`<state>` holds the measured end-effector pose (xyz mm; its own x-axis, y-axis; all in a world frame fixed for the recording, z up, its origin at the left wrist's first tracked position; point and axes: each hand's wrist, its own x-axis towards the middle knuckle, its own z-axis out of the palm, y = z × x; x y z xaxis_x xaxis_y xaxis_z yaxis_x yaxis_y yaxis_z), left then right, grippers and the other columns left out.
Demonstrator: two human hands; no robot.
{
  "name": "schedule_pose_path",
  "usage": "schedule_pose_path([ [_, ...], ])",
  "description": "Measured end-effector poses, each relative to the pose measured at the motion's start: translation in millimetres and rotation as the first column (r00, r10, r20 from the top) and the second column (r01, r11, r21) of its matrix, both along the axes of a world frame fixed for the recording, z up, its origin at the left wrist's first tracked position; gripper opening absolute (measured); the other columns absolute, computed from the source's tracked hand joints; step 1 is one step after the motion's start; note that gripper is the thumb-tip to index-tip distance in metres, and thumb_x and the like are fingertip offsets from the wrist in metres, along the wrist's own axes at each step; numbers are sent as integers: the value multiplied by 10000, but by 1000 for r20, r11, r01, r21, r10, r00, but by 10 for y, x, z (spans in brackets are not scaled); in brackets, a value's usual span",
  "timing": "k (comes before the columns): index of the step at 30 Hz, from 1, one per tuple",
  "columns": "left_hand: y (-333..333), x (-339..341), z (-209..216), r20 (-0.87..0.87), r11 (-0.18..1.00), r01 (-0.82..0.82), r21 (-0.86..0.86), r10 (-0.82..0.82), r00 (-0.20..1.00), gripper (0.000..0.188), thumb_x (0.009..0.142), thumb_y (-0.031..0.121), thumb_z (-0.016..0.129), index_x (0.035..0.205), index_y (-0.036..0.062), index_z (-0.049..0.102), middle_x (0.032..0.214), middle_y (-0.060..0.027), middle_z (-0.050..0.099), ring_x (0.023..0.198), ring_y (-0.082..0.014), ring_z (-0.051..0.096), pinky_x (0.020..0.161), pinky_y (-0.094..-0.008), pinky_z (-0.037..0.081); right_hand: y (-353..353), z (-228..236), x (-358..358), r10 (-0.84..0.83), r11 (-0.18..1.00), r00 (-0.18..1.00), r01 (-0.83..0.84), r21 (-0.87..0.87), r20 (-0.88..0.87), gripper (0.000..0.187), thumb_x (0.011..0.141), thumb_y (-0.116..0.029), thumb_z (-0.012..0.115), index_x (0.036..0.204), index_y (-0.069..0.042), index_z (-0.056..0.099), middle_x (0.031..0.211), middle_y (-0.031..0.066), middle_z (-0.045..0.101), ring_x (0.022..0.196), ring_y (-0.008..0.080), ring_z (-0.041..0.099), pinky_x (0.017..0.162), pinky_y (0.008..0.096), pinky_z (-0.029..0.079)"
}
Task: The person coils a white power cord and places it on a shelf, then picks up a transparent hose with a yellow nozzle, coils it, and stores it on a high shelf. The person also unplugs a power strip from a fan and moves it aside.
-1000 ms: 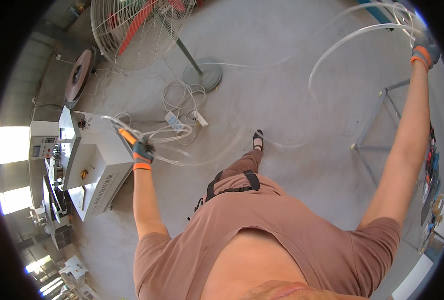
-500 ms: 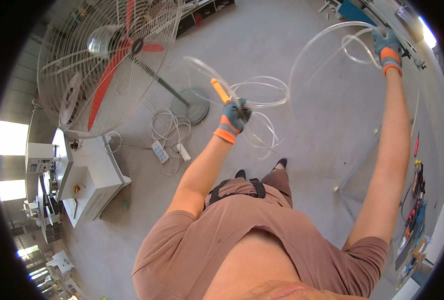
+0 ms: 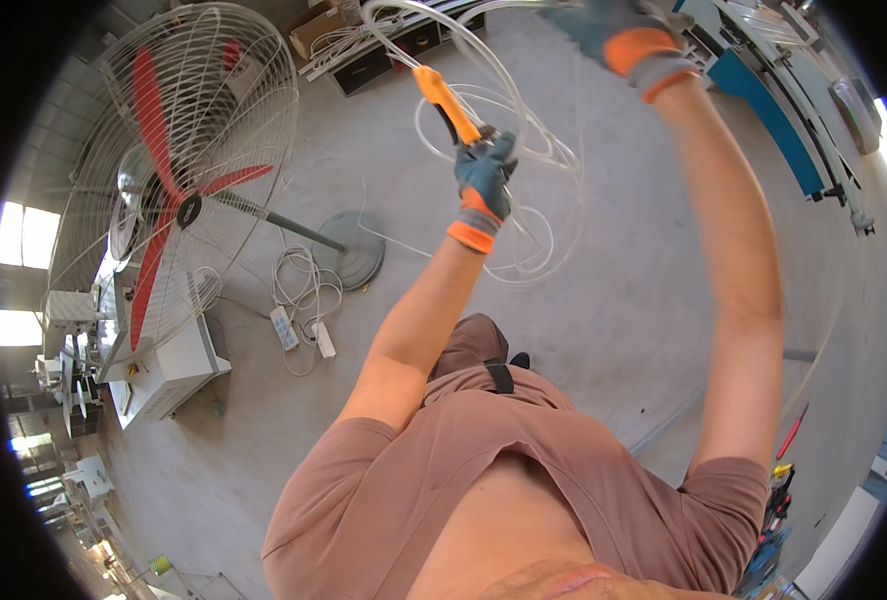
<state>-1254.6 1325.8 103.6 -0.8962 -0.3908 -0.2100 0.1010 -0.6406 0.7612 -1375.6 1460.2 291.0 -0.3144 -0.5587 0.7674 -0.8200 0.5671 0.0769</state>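
My left hand (image 3: 486, 180), in a grey-blue glove with an orange cuff, is closed around loops of clear flexible tubing (image 3: 514, 82) and a hand tool with an orange and black handle (image 3: 446, 105). The tool's working end is hidden in my grip, so its kind cannot be made out. At the top, my right hand (image 3: 619, 38), gloved alike, is smeared by motion. A length of the tubing runs up to its fingers, which look closed on it. Further loops hang around and below my left hand, above the floor.
A large caged fan with red blades (image 3: 192, 205) stands at left on a round base (image 3: 349, 250). Near it lie a coiled cable and power strips (image 3: 284, 327). A white machine cabinet (image 3: 179, 370) is behind. A blue-edged bench (image 3: 764, 120) stands at upper right; tools (image 3: 776, 505) lie lower right.
My right hand has swung from the far right up and inward, toward the top middle. My left hand has risen slightly with the tool and tubing. The view has turned.
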Motion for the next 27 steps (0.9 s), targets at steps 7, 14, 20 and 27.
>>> schedule_pose_path([
  [7, -540, -1571, 368, -374, 993, 78, 85, -41, 927, 303, 924, 148, 688, 1198, 135, 560, 1015, -19, 607, 911, -154, 614, 840, -364, 553, -1147, -106, -1087, 142, 990, 674, -97, -104, 725, 333, 885, -347, 689, 999, -34, 686, 774, 83, 673, 702, 175, 657, 689, 339, 537],
  [14, -1225, -2837, 544, -460, 975, 183, -126, -221, 860, 262, 901, 49, 640, 1157, 23, 590, 893, -44, 651, 785, -171, 646, 732, -334, 552, -1951, -549, -2437, 521, 853, 269, -144, -501, 810, 85, 746, -171, 673, 724, -89, 680, 782, 171, 690, 681, 313, 667, 598, 363, 509],
  [20, -1888, -3992, 648, -446, 958, 224, -180, -282, 849, 162, 924, 100, 622, 1040, -12, 614, 870, -100, 645, 742, -236, 684, 543, -370, 585, -2637, -459, -3872, 368, 929, 919, -370, -12, 138, 82, 772, -176, 629, 772, -130, 697, 809, 92, 679, 792, 283, 664, 690, 347, 526],
  [27, -2755, -5596, 934, -396, 792, -398, -463, 217, 892, 280, 929, 226, 612, 1102, 7, 592, 822, -67, 617, 700, -191, 629, 633, -303, 526, -2858, -128, -5227, 663, 728, 719, -556, -401, 208, 514, 819, -377, 770, 1152, -15, 623, 946, 153, 703, 812, 270, 667, 755, 383, 546],
])
